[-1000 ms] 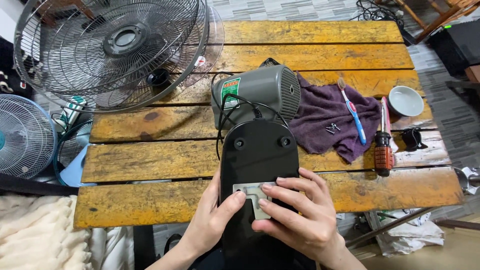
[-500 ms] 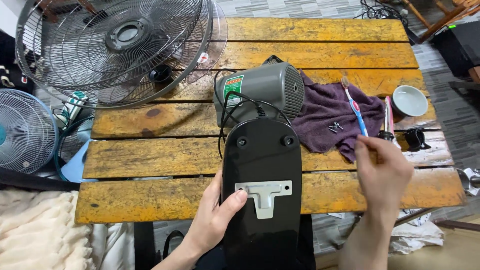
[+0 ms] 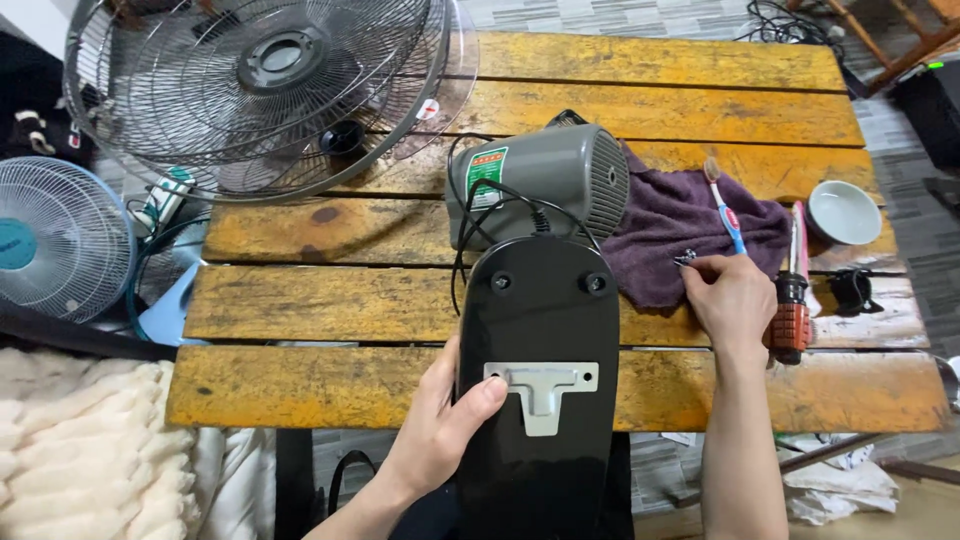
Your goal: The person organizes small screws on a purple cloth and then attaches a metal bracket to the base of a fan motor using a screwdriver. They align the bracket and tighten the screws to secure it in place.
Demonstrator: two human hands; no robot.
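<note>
Fan, dismantled, on a plank surface (image 3: 330, 390). The black base (image 3: 538, 400) lay underside up at the near edge, its grey T-plate (image 3: 541, 391) seated in its recess; no screws could be seen in the plate. The left hand (image 3: 440, 425) gripped the base's edge, thumb pressed on the plate. The right hand (image 3: 733, 298) pinched at small screws (image 3: 686, 259) on the purple cloth (image 3: 672, 225) (whether one was lifted could not be told). The motor (image 3: 545, 185) stood just beyond the base, the grille (image 3: 255, 90) apart at far left, a screwdriver (image 3: 793, 290) untouched beside the right hand. Judged: stripping finished, plate placed, fastening outstanding.
</note>
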